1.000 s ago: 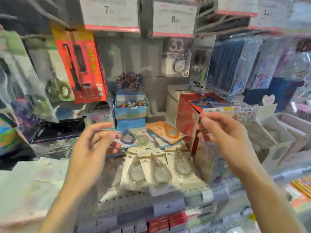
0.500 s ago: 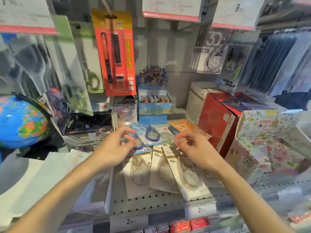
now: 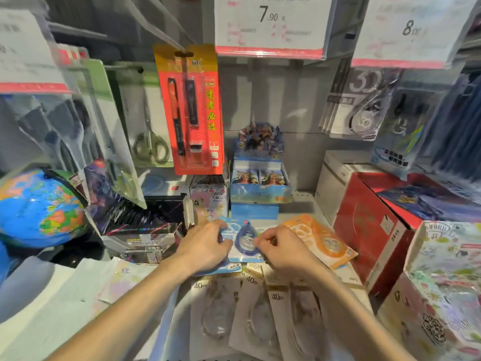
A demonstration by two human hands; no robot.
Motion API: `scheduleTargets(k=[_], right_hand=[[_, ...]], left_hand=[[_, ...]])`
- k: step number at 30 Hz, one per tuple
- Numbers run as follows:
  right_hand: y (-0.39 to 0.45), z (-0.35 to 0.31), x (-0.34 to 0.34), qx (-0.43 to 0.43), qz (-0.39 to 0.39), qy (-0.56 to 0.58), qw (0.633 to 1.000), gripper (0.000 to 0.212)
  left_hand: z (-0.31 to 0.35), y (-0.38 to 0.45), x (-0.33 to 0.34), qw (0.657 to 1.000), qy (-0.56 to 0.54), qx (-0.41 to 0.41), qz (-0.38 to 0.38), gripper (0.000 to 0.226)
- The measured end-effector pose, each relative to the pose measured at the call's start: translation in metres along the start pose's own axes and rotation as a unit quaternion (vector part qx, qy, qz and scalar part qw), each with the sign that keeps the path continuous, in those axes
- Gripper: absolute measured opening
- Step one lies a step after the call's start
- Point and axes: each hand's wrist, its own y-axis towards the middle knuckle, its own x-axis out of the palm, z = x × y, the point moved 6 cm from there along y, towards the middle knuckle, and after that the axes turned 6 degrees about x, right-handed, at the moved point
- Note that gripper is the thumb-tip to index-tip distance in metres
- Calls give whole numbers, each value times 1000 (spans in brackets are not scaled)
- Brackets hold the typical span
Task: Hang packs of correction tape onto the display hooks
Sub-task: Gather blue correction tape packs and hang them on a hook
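We count three cream "40m" correction tape packs [image 3: 256, 312], one blue teardrop tape pack [image 3: 246, 239], one orange tape pack [image 3: 321, 241], one globe [image 3: 39, 207], two price signs [image 3: 270, 24].

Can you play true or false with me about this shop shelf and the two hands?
1. Both hands are on the blue correction tape pack. True: the left hand and the right hand hold it from either side.
2. The globe stands to the right of the hands. False: it is on the left.
3. The orange correction tape pack is hanging on a hook. False: it lies on the shelf beside the right hand.
4. A pair of scissors hangs in a pack behind the shelf. True.
5. The price sign above reads 2.00. False: it reads 7.90.
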Motion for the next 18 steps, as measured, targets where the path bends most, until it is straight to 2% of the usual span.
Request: scheduleTargets(k=[4,9,18], right_hand=[[1,10,3,34,-2,109,993,25],[2,13,3,59,4,253,966,12],[-19,-8,-34,41,26,386,921,22]], left_hand=[[-2,0,1,995,-100,-8,18,50],[-1,0,-5,974,-225,-5,40,56],[17,-8,-21,917,-392,30,67,70]])
